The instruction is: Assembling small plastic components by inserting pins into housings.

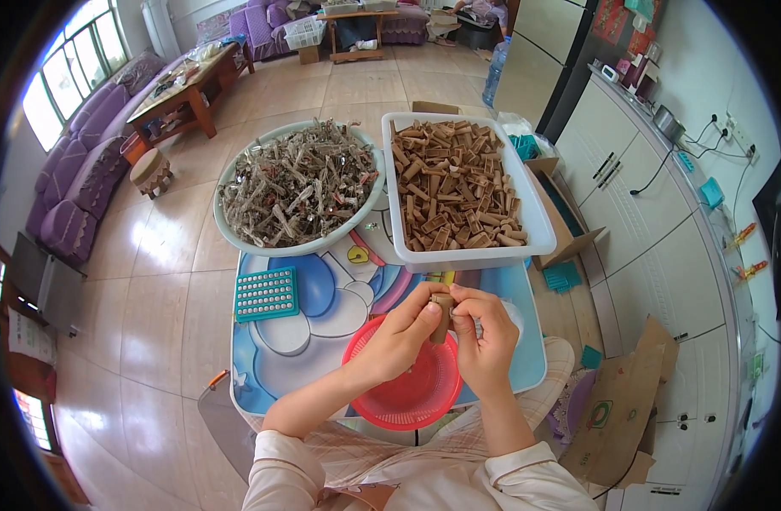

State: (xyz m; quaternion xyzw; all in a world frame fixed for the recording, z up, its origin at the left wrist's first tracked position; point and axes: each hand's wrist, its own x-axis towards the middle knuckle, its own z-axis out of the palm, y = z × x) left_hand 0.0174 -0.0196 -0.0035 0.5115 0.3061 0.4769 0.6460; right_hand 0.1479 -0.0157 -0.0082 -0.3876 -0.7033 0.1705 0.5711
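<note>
A hollow brown plastic casing [442,320] stands upright between my two hands, above the red plastic basket [382,410]. My left hand [405,330] is closed on its left side, with the thumb across its front. From the right, my right hand [487,332] pinches at its upper edge; whether a small part is also between those fingertips, I cannot tell. Behind my hands, a white bin [539,234] holds a heap of similar brown casings. Left of it, a pale green basin [227,223] is piled with greyish, see-through parts with metal bits.
On the table's left lies a teal tray [290,281] with rows of small round silvery pieces. The cartoon-printed table [275,375] bears everything. An open cardboard box [569,234] stands right of the bin. Flattened cardboard [613,417] leans by the white cabinets [654,200].
</note>
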